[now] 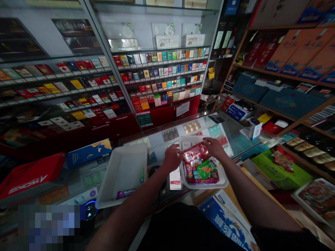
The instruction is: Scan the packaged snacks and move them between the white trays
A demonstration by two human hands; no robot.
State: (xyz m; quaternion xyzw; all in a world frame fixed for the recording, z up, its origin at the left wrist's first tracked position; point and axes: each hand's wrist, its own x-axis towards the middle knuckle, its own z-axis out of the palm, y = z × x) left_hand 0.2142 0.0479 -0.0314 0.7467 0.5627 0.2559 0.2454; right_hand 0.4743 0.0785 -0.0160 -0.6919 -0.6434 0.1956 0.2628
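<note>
You have two bare hands, a left hand (173,157) and a right hand (214,147), with one red packet (195,152) between them. You have two white trays (125,167): the left one contains one purple pack (125,194) and one slim green pack (142,175); the right one shows one bright green packet (207,168) among others too overlapped to count. You also have one phone (175,176), one calculator (216,119), one red box (34,177) and one blue box (89,152). At your right are two teal boxes (290,102). The cigarette packs (165,56) opposite are too many and small to count.
</note>
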